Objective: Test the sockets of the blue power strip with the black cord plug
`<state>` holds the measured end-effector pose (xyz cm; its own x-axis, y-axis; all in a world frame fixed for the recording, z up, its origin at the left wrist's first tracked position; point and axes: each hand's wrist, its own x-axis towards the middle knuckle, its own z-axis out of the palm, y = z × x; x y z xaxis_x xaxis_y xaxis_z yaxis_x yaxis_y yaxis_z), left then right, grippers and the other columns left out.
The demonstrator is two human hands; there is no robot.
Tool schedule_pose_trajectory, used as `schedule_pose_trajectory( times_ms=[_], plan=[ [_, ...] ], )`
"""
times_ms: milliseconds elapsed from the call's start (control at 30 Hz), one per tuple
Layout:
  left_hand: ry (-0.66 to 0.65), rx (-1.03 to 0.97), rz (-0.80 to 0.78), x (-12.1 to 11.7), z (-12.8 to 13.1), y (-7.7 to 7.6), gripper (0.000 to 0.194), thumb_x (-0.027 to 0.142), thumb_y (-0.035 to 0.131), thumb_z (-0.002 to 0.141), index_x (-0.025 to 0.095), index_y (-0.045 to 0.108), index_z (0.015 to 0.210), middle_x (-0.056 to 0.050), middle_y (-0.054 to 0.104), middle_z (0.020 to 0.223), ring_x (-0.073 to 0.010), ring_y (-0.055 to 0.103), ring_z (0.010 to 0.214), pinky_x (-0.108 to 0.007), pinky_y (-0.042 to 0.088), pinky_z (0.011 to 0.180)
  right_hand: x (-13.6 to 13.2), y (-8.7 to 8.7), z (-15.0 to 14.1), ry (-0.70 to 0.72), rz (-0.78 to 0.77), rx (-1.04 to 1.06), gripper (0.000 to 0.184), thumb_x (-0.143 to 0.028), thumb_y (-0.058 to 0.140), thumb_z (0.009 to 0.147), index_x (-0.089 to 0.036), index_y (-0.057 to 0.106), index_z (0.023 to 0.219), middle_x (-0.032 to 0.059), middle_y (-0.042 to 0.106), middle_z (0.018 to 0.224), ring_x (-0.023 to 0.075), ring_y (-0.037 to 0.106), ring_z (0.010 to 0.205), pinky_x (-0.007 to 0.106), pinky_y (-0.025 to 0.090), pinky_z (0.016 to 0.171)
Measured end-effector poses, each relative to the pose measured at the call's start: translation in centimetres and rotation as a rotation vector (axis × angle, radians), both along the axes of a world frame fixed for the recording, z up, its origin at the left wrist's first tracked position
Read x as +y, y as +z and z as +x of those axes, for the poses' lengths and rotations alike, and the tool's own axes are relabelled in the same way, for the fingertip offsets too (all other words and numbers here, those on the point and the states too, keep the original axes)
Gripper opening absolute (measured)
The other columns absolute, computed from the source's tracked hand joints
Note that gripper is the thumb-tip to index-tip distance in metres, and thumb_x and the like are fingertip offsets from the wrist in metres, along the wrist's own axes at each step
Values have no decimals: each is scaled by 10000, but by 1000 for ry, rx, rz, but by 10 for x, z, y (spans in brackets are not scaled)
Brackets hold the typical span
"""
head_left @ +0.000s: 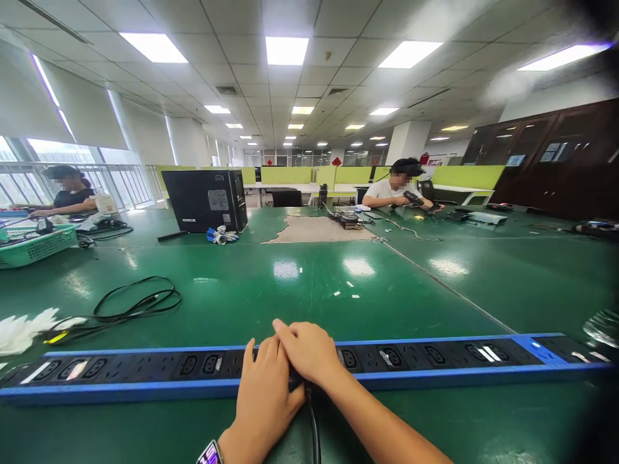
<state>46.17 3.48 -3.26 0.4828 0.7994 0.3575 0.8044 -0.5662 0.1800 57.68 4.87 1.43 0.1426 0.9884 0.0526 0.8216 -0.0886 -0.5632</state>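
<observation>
A long blue and black power strip point(406, 356) lies across the green table in front of me, with several sockets along its top. My left hand point(265, 374), a watch on its wrist, is closed over the strip's middle. Pressed against it from the right is my right hand point(312, 351), its thumb lying over the left fingers. Between them they grip a black plug point(294, 380), mostly hidden by the fingers. Its black cord point(315, 428) runs down toward me. Whether the plug sits fully in a socket cannot be seen.
A coiled black cable point(138, 306) and white gloves point(26, 330) lie left. Farther back stand a green basket point(41, 245), a black computer case point(200, 200), blue-white gloves point(222, 235) and a circuit assembly point(347, 220). One person point(399, 187) sits back right, another point(70, 190) far left.
</observation>
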Motion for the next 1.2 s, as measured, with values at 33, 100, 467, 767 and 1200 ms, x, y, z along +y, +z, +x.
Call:
schedule_pose_trajectory(
  times_ms=[33,100,467,767,1200],
  plan=[
    [-24,2,-14,1,3,3,544,263,585,789,192,523,1325,-126,610,1306,-298,550,1198,-543,335,1097,-4,-3,9,19,42,81,602,-508,258,974,-193,717,745,79,738,800,204,674,762,282,440,649],
    [-93,9,-33,3,7,7,476,265,584,829,196,537,1298,-119,629,1273,-287,577,1161,-512,397,1055,-13,-11,29,21,123,136,519,-444,271,989,-205,702,824,42,735,849,172,654,785,258,425,675],
    [-272,-166,-116,6,6,5,336,296,649,864,268,595,1195,-62,691,1180,-249,622,1129,-596,371,1072,-35,-48,49,-39,237,-477,362,-299,354,986,-200,644,793,44,690,835,204,592,827,332,318,762],
    [-149,-986,-15,21,4,56,372,447,439,947,174,686,1002,-59,723,820,-182,689,628,-391,602,708,-35,-49,51,-38,250,-473,405,-307,312,999,-201,641,789,50,690,827,202,585,820,336,311,766],
    [-100,-724,-83,9,22,54,492,252,787,694,252,579,1140,17,709,808,-174,652,716,-329,546,701,-42,-26,82,-141,333,624,644,-705,344,833,-164,681,925,99,687,835,214,617,768,329,478,706]
  ],
)
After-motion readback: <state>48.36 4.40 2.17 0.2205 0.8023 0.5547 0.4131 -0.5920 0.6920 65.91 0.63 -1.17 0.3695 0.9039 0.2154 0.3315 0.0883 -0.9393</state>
